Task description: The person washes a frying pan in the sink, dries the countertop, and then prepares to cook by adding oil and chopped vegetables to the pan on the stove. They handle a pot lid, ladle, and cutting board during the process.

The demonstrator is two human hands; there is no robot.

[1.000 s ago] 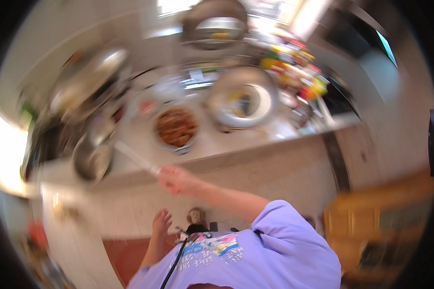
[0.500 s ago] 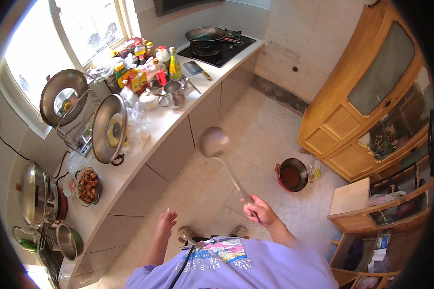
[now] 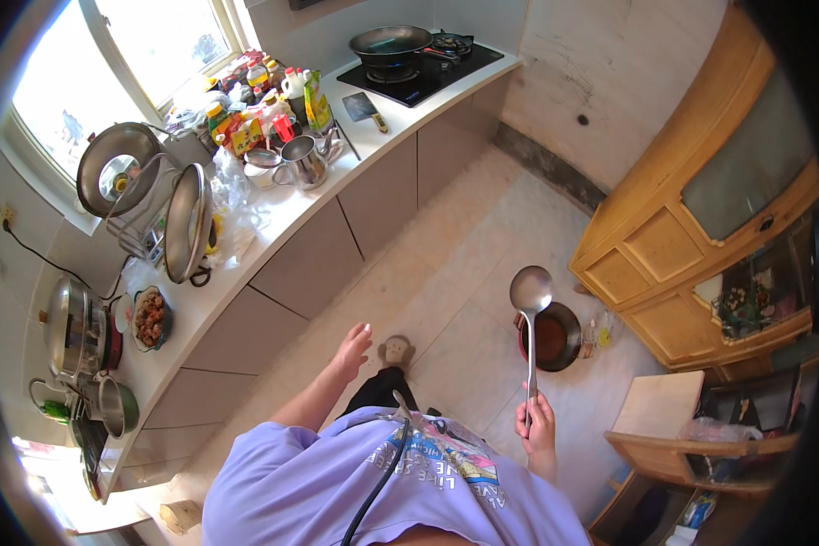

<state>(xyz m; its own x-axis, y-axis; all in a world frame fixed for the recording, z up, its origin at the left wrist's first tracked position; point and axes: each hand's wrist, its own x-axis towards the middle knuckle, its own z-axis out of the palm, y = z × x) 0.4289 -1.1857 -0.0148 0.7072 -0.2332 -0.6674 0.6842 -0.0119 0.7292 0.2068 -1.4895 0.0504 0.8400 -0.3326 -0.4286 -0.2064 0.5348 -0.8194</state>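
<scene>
My right hand (image 3: 537, 423) is wrapped round the handle of a metal ladle (image 3: 531, 291), which points up and away from me. The ladle's bowl overlaps the view of a dark pot (image 3: 560, 338) on the floor; it seems to be well above it. Inside that pot is something brownish. My left hand (image 3: 351, 353) hangs in the air over the floor with its fingers stretched out and nothing in it. The counter is to the left of it.
Along the left runs a white counter (image 3: 273, 227) with a steel jug (image 3: 302, 164), pan lids on a rack, a bowl of brown food (image 3: 151, 318) and several bottles. A frying pan (image 3: 387, 41) sits on the black hob (image 3: 419, 80). Wooden cabinets (image 3: 646, 264) stand at right.
The ladle and my right hand have swung to the right, and the ladle now stands nearly straight. My left hand has moved right and up. One foot has stepped forward.
</scene>
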